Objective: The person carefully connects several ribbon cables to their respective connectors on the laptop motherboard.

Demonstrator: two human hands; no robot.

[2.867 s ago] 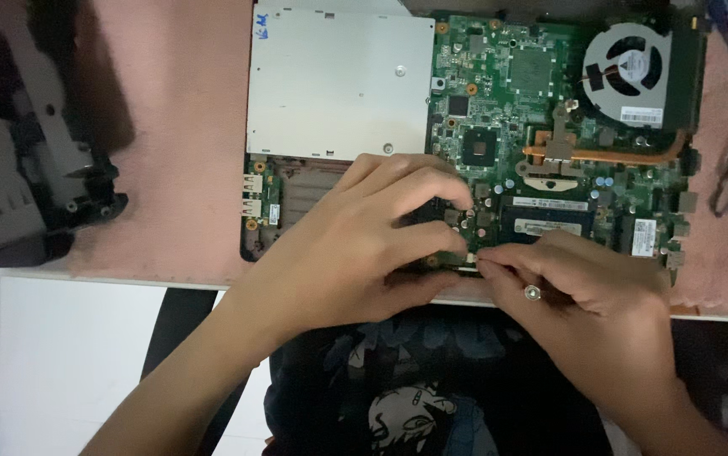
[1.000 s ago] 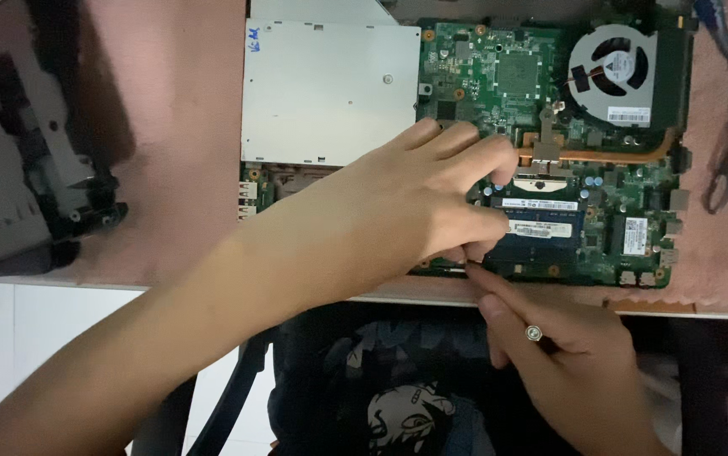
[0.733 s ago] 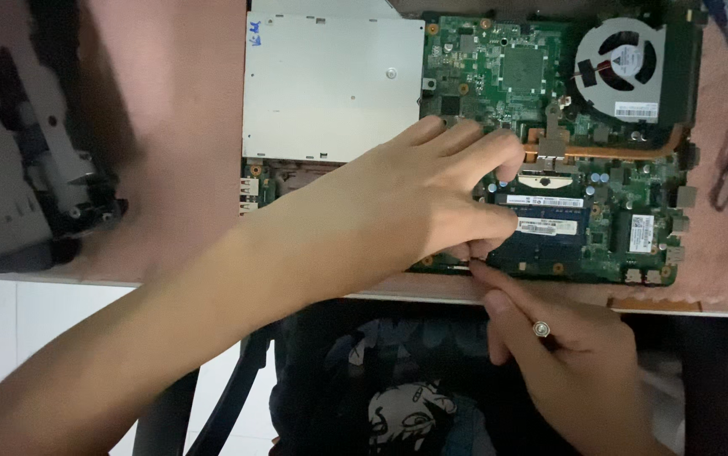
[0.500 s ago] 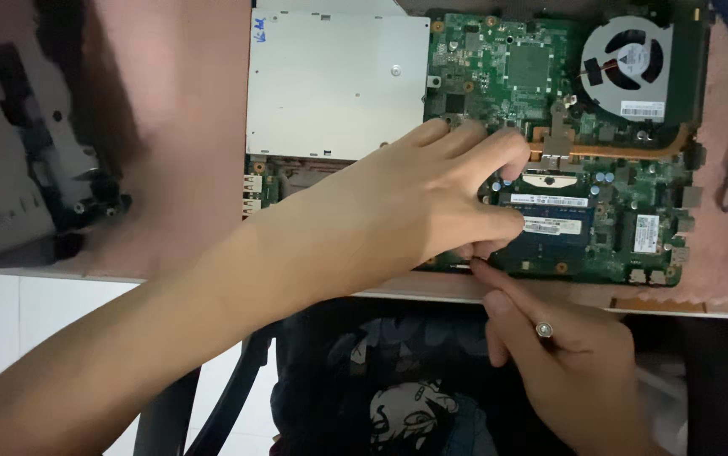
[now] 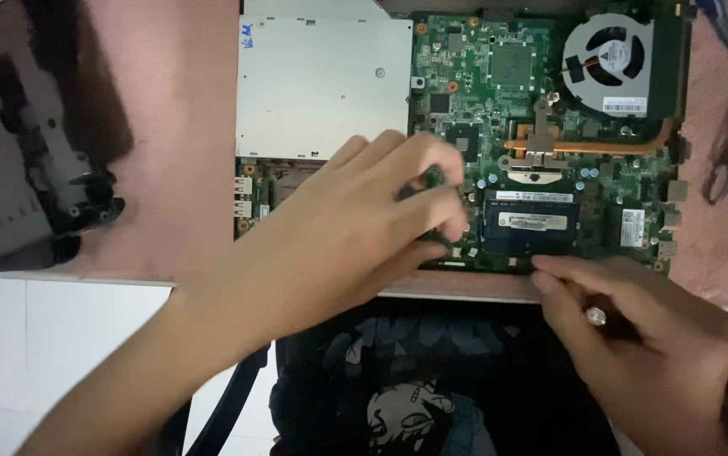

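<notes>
On a pink surface (image 5: 170, 127), an opened laptop's green motherboard (image 5: 541, 127) lies at the near edge, where the left hand (image 5: 355, 228) has drawn back, fingers now curled narrow on the board left of the memory module (image 5: 533, 224), the right hand (image 5: 634, 338) pinching its near edge.

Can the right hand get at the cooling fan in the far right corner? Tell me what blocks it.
Probably yes. The right hand rests at the board's near edge, and the cooling fan lies uncovered straight beyond it, with only the flat memory module and copper heat pipe between.
</notes>
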